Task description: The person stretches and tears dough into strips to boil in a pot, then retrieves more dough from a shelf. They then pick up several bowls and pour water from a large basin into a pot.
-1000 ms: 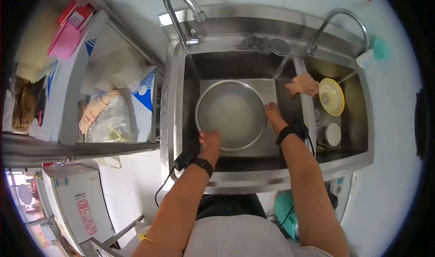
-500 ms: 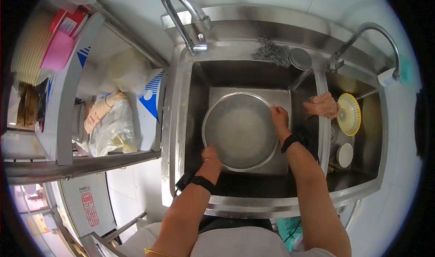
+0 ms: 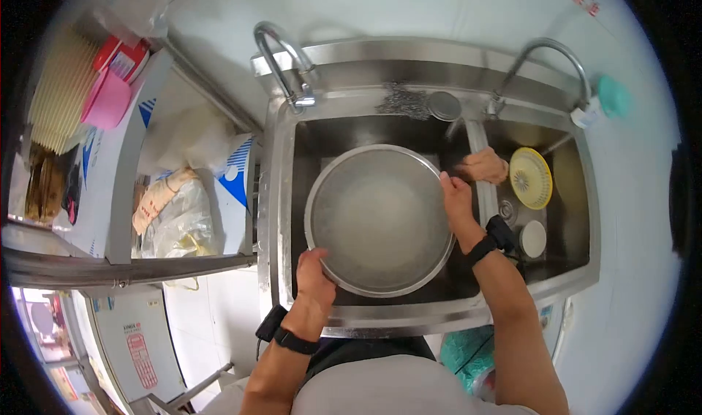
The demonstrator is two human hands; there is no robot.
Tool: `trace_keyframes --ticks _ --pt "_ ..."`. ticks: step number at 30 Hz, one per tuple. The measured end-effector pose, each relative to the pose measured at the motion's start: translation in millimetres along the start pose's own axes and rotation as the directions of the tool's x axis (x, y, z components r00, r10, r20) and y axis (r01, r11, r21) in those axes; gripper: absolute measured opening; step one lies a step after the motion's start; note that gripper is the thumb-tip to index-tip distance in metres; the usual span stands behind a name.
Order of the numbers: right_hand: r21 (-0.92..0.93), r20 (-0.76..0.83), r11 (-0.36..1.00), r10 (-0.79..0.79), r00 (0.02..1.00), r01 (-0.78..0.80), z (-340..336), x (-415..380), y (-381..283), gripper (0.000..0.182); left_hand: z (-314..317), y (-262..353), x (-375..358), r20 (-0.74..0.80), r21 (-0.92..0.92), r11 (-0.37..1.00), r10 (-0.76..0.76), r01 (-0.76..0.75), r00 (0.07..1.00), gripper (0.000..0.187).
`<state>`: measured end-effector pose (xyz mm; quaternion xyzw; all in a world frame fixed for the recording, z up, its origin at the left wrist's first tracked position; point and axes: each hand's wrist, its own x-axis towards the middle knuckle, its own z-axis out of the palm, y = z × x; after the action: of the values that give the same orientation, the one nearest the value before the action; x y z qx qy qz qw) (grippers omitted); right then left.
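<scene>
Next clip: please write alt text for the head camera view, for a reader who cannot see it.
Seen from above, a person's left hand and right hand grip opposite rims of a large steel basin holding cloudy water, over the left bowl of a double steel sink. The right bowl holds a yellow strainer, with an orange cloth on the divider.

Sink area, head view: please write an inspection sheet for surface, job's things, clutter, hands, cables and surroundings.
Surface: steel double sink, two taps.
Job's things: large metal basin with cloudy water, over the left compartment.
Clutter: steel wool, orange cloth on the divider, yellow strainer, white lid in the right compartment.
Hands: left hand grips the basin's near rim; right hand grips its right rim.
Cables: black wrist devices with cords.
Surroundings: shelf with bags and boxes on the left.
</scene>
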<state>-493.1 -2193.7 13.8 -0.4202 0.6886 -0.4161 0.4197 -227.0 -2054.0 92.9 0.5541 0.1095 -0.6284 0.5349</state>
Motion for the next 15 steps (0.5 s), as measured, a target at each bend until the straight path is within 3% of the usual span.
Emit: trace_keyframes --ticks 2,4,6,8,13,15 --pt "0.257 0.051 0.965 0.04 0.998 -0.052 -21 -29 -41 0.033 1 7 -16 0.106 0.027 0.999 0.028 -0.031 0.994 0.032" --pt "0.299 0.019 0.953 0.045 0.999 -0.049 -42 -52 -62 0.032 14 19 -47 0.146 0.126 0.971 0.182 -0.201 0.972 0.013" --pt "0.342 -0.026 0.939 0.051 0.998 -0.039 -66 -74 -81 0.031 22 25 -71 0.226 0.201 0.944 0.215 -0.261 0.95 0.011" --pt "0.232 -0.059 0.973 0.01 0.998 0.004 -91 -100 -88 0.03 27 30 -87 0.337 0.253 0.895 0.275 -0.368 0.9 0.013" --pt "0.372 -0.247 0.928 0.098 0.964 0.0 -143 -180 -87 0.031 33 25 -111 0.545 0.294 0.869 0.189 -0.397 0.817 0.012" --pt "0.394 -0.345 0.919 0.137 0.928 0.011 -159 -224 -91 0.031 36 19 -122 0.609 0.361 0.853 0.091 -0.377 0.788 0.013"
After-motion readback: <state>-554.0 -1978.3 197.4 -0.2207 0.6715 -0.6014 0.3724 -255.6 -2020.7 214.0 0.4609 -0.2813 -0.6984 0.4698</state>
